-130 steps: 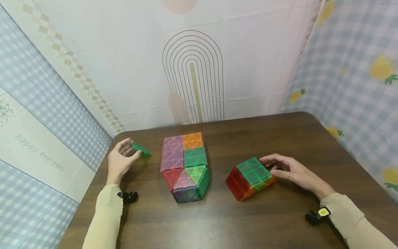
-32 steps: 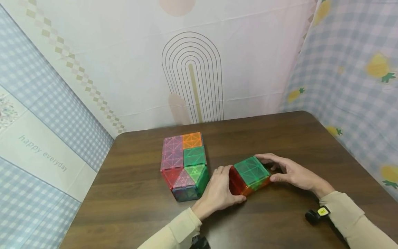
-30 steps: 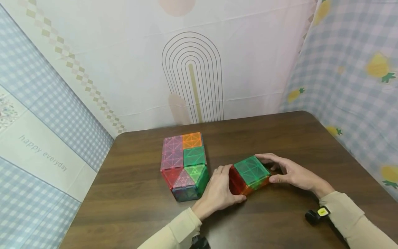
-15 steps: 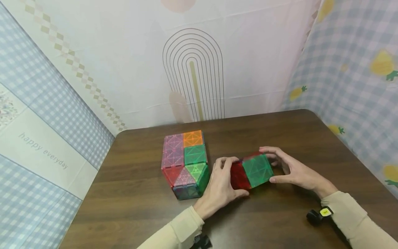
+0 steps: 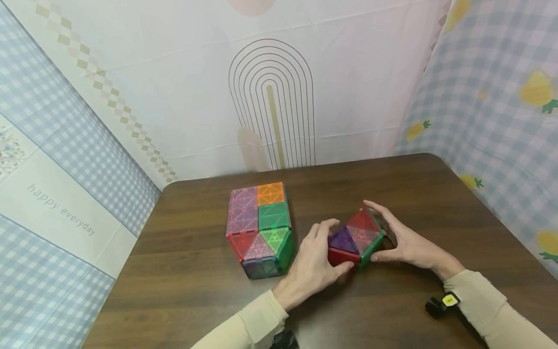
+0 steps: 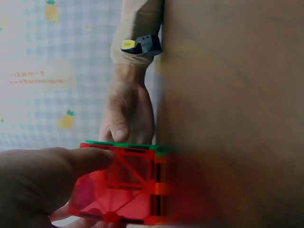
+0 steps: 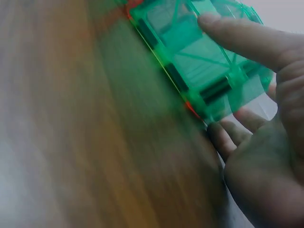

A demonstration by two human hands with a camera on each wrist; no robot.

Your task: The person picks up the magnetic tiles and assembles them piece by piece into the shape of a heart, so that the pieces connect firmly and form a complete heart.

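Observation:
A small block of see-through magnetic tiles (image 5: 362, 236) is held between both hands, right of the table's middle. Its top shows purple, pink and red triangles, with a red side at the front and a green side facing right. My left hand (image 5: 310, 259) grips its left end, thumb at the front; in the left wrist view that thumb lies on a red square tile (image 6: 128, 190). My right hand (image 5: 411, 247) holds the other end. In the right wrist view its thumb presses a green tile (image 7: 204, 57), other fingers being partly hidden behind.
Just left of my left hand stands a larger magnetic-tile build (image 5: 243, 211), with purple, orange and green squares and several triangles on top. A brown wooden table (image 5: 196, 300) lies beneath, with patterned cloth (image 5: 192, 97) hanging behind and at both sides.
My left hand was at the far left with a loose green tile, then came to the block. Both hands have rolled the block: its green face went from top to right side, bringing triangles up.

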